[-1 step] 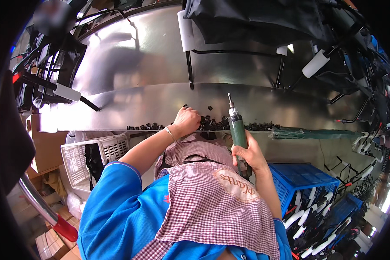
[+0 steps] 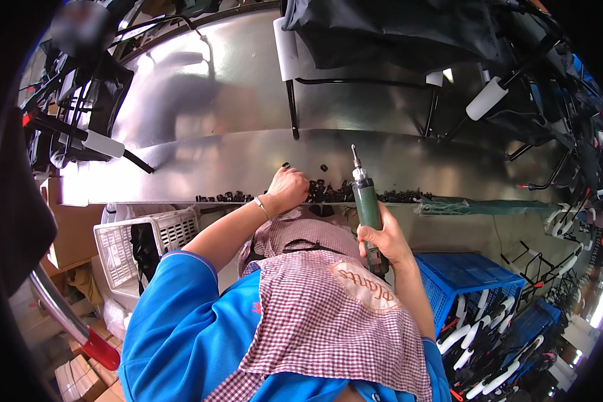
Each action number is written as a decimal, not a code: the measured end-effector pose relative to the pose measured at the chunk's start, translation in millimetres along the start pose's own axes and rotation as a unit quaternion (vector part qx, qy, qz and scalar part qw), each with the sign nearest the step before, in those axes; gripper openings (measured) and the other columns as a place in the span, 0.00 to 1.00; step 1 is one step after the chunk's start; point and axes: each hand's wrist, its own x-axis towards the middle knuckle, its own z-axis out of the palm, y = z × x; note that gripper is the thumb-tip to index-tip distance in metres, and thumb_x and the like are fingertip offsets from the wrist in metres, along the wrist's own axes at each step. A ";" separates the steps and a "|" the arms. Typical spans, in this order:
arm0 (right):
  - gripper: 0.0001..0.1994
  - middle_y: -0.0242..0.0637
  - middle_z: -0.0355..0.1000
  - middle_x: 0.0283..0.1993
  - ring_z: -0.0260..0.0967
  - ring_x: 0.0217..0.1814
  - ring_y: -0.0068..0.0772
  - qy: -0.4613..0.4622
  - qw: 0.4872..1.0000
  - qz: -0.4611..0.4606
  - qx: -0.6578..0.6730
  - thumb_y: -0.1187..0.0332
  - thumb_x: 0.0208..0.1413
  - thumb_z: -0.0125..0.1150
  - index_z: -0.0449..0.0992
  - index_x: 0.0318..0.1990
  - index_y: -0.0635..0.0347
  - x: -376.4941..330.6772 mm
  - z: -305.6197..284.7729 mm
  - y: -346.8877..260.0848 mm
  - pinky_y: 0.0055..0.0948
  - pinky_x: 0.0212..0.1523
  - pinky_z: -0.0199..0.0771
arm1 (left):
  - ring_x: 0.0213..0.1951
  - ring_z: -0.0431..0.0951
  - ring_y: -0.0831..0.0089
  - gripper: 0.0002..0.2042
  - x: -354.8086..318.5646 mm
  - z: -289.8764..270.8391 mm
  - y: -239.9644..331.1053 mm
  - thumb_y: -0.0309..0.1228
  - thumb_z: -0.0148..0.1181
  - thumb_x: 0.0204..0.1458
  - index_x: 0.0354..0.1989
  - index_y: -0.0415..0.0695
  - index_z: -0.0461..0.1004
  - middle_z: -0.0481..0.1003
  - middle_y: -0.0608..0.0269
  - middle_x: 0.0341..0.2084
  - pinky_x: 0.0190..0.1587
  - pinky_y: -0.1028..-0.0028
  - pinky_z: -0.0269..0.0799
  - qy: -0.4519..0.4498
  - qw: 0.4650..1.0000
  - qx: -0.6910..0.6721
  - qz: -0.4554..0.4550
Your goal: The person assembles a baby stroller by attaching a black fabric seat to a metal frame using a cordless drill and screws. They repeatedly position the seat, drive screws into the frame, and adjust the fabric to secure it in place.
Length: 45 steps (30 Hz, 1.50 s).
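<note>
My right hand (image 2: 390, 236) is wrapped round a green power screwdriver (image 2: 366, 204), whose bit points away from me over the metal worktop (image 2: 234, 151). My left hand (image 2: 289, 187) rests at the worktop's near edge with its fingers curled in, against a pile of small black parts (image 2: 328, 192). One small black piece shows at the far side of that hand. What its fingers grip, if anything, is hidden. A single black part (image 2: 323, 167) lies a little beyond the pile.
Black tubular frames with white sleeves (image 2: 287, 50) and black fabric (image 2: 395, 33) stand across the worktop's far side. A green plastic sheet (image 2: 482, 206) lies along the near edge. Below are a white crate (image 2: 117, 251), a blue crate (image 2: 472, 268) and a red-ended metal tube (image 2: 100, 352).
</note>
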 end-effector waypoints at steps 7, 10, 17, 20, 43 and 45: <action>0.46 0.36 0.67 0.41 0.72 0.37 0.28 -0.014 0.975 -0.031 -0.218 0.58 0.36 0.79 0.57 0.61 0.66 -1.8 2.2 -1.2 0.27 0.36 0.76 | 0.29 0.78 0.72 0.07 6.1 -36.7 -0.7 0.31 0.58 0.53 0.28 0.41 0.76 0.78 0.60 0.27 0.32 0.74 0.74 -0.010 0.837 -0.519 -0.174; 0.52 0.46 0.67 0.58 0.64 0.62 0.39 -0.008 0.947 -0.056 -0.315 0.57 0.31 0.80 0.54 0.65 0.61 -2.8 13.6 -5.7 0.34 0.60 0.62 | 0.34 0.79 0.71 0.08 11.0 -66.9 4.2 0.33 0.55 0.59 0.34 0.40 0.73 0.77 0.57 0.33 0.34 0.79 0.75 -0.014 0.650 -0.742 -0.161; 0.50 0.47 0.67 0.58 0.64 0.61 0.40 -0.018 0.944 -0.073 -0.321 0.61 0.32 0.79 0.55 0.65 0.61 -1.9 28.4 -14.2 0.35 0.60 0.63 | 0.37 0.80 0.67 0.08 13.8 -94.5 3.4 0.33 0.56 0.58 0.37 0.41 0.70 0.76 0.54 0.38 0.35 0.75 0.77 -0.042 0.549 -0.834 -0.040; 0.50 0.47 0.66 0.58 0.64 0.61 0.40 -0.019 0.947 -0.061 -0.315 0.61 0.31 0.79 0.55 0.65 0.61 -1.5 30.2 -16.9 0.34 0.60 0.63 | 0.34 0.80 0.67 0.09 16.0 -98.1 1.6 0.33 0.55 0.58 0.37 0.39 0.70 0.76 0.55 0.37 0.34 0.74 0.78 -0.046 0.553 -0.831 -0.046; 0.52 0.42 0.65 0.56 0.62 0.59 0.33 0.061 0.978 -0.101 -0.170 0.58 0.32 0.81 0.54 0.65 0.68 -17.0 42.0 3.7 0.30 0.59 0.62 | 0.31 0.80 0.68 0.08 54.2 -115.0 25.2 0.33 0.59 0.56 0.36 0.41 0.70 0.75 0.55 0.35 0.33 0.74 0.77 -0.072 0.559 -0.825 0.039; 0.52 0.42 0.66 0.56 0.63 0.59 0.33 0.066 0.976 -0.101 -0.182 0.58 0.32 0.80 0.54 0.65 0.68 -18.6 43.9 1.8 0.30 0.59 0.62 | 0.31 0.79 0.69 0.11 56.6 -112.1 23.4 0.36 0.62 0.54 0.34 0.41 0.71 0.75 0.57 0.35 0.33 0.73 0.77 -0.085 0.553 -0.827 0.049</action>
